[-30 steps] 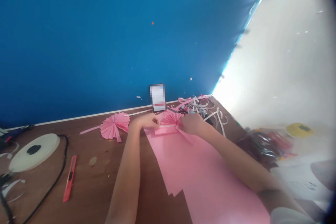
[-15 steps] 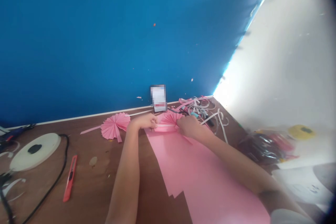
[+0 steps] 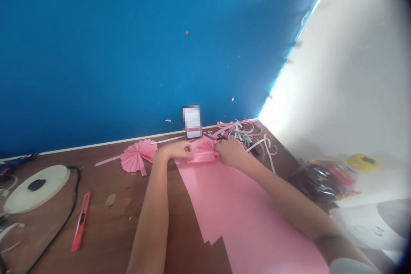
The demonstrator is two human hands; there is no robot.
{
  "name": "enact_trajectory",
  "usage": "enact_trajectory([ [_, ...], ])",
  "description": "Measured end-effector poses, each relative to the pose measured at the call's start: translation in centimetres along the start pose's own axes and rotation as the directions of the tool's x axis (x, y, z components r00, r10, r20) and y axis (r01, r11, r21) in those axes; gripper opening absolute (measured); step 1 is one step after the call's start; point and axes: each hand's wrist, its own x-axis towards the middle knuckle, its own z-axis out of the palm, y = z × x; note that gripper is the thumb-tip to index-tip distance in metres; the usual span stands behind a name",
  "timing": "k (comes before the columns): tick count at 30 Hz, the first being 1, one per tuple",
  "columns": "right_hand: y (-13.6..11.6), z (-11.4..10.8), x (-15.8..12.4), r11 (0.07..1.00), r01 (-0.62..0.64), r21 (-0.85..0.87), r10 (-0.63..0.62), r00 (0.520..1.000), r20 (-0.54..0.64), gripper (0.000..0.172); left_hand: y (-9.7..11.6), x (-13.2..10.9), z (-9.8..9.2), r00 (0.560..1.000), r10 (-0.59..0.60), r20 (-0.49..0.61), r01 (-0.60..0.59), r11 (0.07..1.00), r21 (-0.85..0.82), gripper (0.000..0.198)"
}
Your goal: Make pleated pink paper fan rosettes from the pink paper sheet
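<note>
Between my hands lies a pleated pink paper piece (image 3: 204, 150), partly fanned out, above a large pink sheet (image 3: 237, 205). My left hand (image 3: 177, 150) is closed on the left end of the pleated piece, its fingers bent together. At the right end, my right hand (image 3: 229, 152) pinches the same folds, its fingertips partly hidden. A finished-looking pink paper fan (image 3: 138, 156) with strips hanging from it rests to the left of my left hand. Behind the pleats, a phone (image 3: 192, 121) with a blurred screen leans upright against the blue wall.
A red cutter (image 3: 81, 222) lies on the brown table (image 3: 105, 231) at the left, near a black cable (image 3: 66, 221) and a cream round object (image 3: 37, 188). Paper strips (image 3: 239, 130) are heaped behind my right hand. Plastic bags (image 3: 327, 180) stand at the right.
The whole view has shifted slightly, moving the table objects a little left. Both hands remain at the pleated paper.
</note>
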Motion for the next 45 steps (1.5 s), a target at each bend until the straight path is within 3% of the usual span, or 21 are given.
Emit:
enact_trajectory([
  [7, -0.5, -0.5, 0.0, 1.000, 0.011, -0.026, -0.011, 1.000, -0.013, 0.029, 0.3, -0.1, 0.1, 0.997, -0.034, -0.067, 0.035, 0.999, 0.008, 0.047],
  [14, -0.9, -0.7, -0.1, 1.000, 0.014, -0.025, -0.017, 0.992, -0.125, 0.027, 0.0, 0.1, -0.2, 0.973, -0.059, -0.223, 0.066, 0.998, 0.023, 0.049],
  [20, -1.0, -0.6, 0.0, 0.997, 0.072, -0.022, -0.074, 0.989, -0.128, 0.030, 1.0, 0.9, 0.3, 0.855, 0.035, -0.517, -0.001, 0.998, 0.066, 0.047],
  [22, -0.9, -0.6, 0.1, 0.996, 0.088, -0.028, -0.091, 0.986, -0.139, 0.029, 1.2, 1.4, 0.6, 0.858, 0.046, -0.512, -0.019, 0.998, 0.058, 0.048],
  [26, -0.7, -0.8, 0.0, 0.992, 0.120, -0.038, -0.125, 0.980, -0.155, 0.026, 1.3, 2.0, 1.2, 0.908, 0.017, -0.418, -0.008, 1.000, 0.023, 0.054],
  [33, -0.4, -0.9, 0.0, 0.983, 0.179, -0.049, -0.185, 0.955, -0.230, 0.025, 1.0, 2.2, 1.2, 0.924, 0.124, -0.362, -0.115, 0.992, 0.045, 0.047],
  [37, -0.1, -0.5, 0.4, 0.971, 0.232, -0.047, -0.237, 0.945, -0.226, 0.025, 0.6, 1.8, 1.1, 0.951, 0.103, -0.291, -0.115, 0.993, -0.028, 0.057],
  [42, 0.1, -0.4, 0.7, 0.963, 0.267, -0.039, -0.267, 0.926, -0.266, 0.026, 1.0, 1.0, 0.8, 0.951, 0.160, -0.265, -0.173, 0.985, -0.024, 0.062],
  [45, 0.1, -0.5, 0.6, 0.960, 0.278, -0.039, -0.277, 0.916, -0.289, 0.030, 1.4, 1.0, 0.8, 0.934, 0.176, -0.310, -0.185, 0.983, 0.000, 0.066],
])
